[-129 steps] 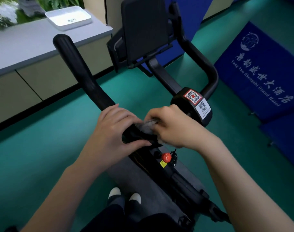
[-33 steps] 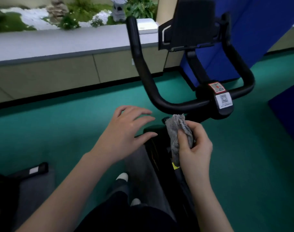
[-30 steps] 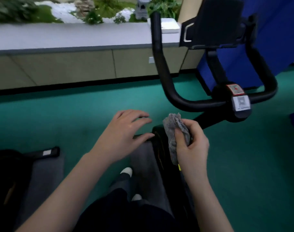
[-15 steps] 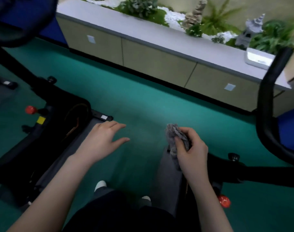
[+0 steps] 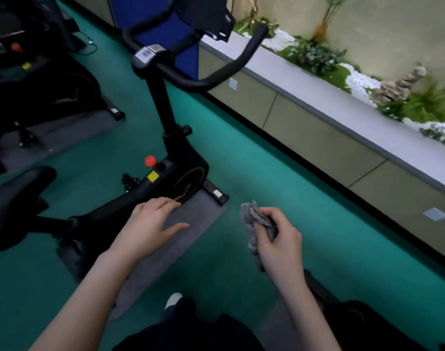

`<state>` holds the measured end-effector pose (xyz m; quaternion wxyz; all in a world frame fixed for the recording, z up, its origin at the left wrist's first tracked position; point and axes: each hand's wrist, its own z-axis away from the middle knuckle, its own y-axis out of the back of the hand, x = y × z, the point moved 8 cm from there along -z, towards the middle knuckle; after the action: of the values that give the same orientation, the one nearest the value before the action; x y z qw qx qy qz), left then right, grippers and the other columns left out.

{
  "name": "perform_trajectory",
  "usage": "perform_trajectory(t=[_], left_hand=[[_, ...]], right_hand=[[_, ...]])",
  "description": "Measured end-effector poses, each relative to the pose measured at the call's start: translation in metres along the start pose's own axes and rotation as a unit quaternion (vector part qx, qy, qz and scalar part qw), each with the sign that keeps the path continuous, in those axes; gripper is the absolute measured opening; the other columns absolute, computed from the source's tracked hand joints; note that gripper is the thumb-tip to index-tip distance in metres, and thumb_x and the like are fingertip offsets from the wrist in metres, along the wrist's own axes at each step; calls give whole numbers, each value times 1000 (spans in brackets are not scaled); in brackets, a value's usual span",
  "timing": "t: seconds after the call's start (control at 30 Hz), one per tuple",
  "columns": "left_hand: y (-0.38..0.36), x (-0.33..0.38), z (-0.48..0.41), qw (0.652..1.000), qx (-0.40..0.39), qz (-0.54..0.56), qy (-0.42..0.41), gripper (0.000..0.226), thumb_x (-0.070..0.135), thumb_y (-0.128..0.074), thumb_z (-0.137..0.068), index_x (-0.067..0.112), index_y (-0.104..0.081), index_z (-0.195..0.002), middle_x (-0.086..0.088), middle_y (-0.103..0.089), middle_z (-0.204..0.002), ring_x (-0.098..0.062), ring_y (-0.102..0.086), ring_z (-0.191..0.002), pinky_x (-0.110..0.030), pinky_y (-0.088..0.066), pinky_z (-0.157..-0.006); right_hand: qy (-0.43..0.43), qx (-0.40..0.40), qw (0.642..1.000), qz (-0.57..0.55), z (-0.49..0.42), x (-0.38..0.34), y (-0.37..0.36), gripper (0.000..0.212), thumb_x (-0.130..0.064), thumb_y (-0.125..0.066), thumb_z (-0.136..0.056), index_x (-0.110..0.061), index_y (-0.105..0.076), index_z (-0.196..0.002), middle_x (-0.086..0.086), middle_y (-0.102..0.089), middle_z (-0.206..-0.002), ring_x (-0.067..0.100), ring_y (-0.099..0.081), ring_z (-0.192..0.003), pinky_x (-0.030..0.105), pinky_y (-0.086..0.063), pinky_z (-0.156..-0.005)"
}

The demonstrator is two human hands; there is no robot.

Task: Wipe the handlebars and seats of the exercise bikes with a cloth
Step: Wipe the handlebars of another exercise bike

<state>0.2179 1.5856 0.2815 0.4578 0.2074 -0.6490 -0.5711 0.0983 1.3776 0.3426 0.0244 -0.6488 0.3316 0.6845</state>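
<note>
Now, our right hand (image 5: 277, 240): we curl fingers and thumb round the cloth (image 5: 252, 216), holding it in the air above the green floor (image 5: 317, 198), apart from any bike.
Cloth: grey and crumpled, its top end sticking up past our thumb, the rest hanging below the palm.
Our left hand (image 5: 150, 228): fingers straight and spread, palm down, holding nothing; it hovers over the grey mat (image 5: 206, 211) by the bike's base, and we cannot tell whether the fingertips touch the frame.
Exercise bike (image 5: 173, 171): black, ahead and to our left, standing on the mat, with a red knob (image 5: 150, 161) on its frame.
Handlebars (image 5: 211, 81): a black curved bar atop the upright post, well apart from both hands.
Seat (image 5: 16, 188): a black saddle at the left edge, apart from the cloth.
Second bike (image 5: 39, 84): further left, partly out of view.
Ledge (image 5: 343, 107): grey-topped, running along our right, with plants (image 5: 315, 57) behind it.
</note>
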Motion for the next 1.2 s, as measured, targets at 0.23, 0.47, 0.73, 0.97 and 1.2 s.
perform_trajectory(t=[0.23,0.47,0.73,0.97,1.2], left_hand=[[31,-110,3,996,4,26,81,59,56,-53,-86,21,-49,-134,7,-50,-134,-15,-44,-126,-36,-32,-108],[46,-148,-14,992,15,58,110,58,55,-55,-84,21,-53,-131,6,-55,-130,-15,-49,-121,-38,-36,-105],[55,-163,-68,988,37,60,135,61,58,-53,-84,22,-50,-133,7,-53,-131,-15,-47,-123,-36,-36,-105],[87,-150,-142,983,105,79,132,57,48,-62,-83,22,-52,-132,4,-53,-135,-17,-47,-126,-37,-33,-108],[114,-142,-188,982,135,53,123,62,53,-58,-83,22,-49,-136,5,-48,-140,-14,-39,-133,-33,-26,-111]], right_hand=[[13,-63,998,27,-25,-33,-105,27,3,-58,-87,-24,-61,-87,1,-63,-77,0,-56,-56,8,-39,-50],[8,-65,997,46,-60,-44,-144,33,0,-59,-86,-33,-60,-88,-10,-65,-85,2,-58,-77,9,-41,-62],[24,-89,995,24,-135,-48,-169,29,0,-59,-86,-28,-62,-94,-10,-66,-91,0,-60,-85,5,-40,-68],[67,-119,991,-8,-215,-59,-173,24,0,-61,-86,-20,-66,-98,-11,-67,-97,-6,-59,-91,3,-41,-76],[104,-119,986,-48,-261,-78,-173,27,-1,-62,-86,-25,-65,-98,-16,-67,-95,-4,-61,-91,6,-44,-77]])
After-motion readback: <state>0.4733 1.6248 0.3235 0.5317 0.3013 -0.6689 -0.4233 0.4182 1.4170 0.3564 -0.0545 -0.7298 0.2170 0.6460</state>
